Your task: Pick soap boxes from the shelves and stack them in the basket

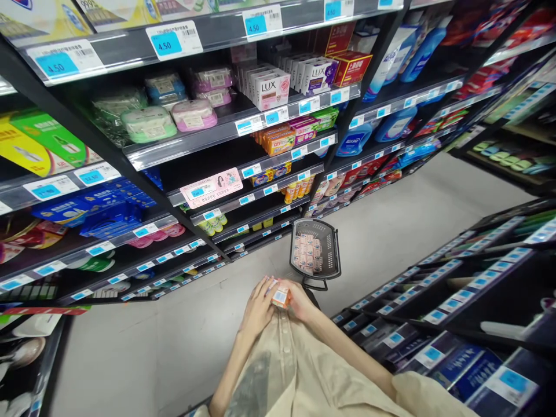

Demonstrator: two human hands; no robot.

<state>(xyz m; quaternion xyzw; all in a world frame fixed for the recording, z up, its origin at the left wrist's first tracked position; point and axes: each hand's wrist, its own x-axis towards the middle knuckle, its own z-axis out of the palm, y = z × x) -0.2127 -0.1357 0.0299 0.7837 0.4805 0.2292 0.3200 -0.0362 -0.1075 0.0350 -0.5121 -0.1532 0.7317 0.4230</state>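
Left hand [257, 308] and right hand [302, 301] are both closed around one small orange soap box [281, 297], held close to the body. Black shopping basket [315, 253], loaded with matching boxes, stands on the floor [391, 231] at 12 o'clock from the hands. LUX soap boxes [273, 87] occupy an upper shelf at 12 o'clock.

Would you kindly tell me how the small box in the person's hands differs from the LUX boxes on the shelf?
The small box is orange and white; the LUX boxes are white with pink or purple panels. The small box is held alone between the left hand and right hand; the LUX boxes stand in rows on the shelf. Both are small packaged cartons.
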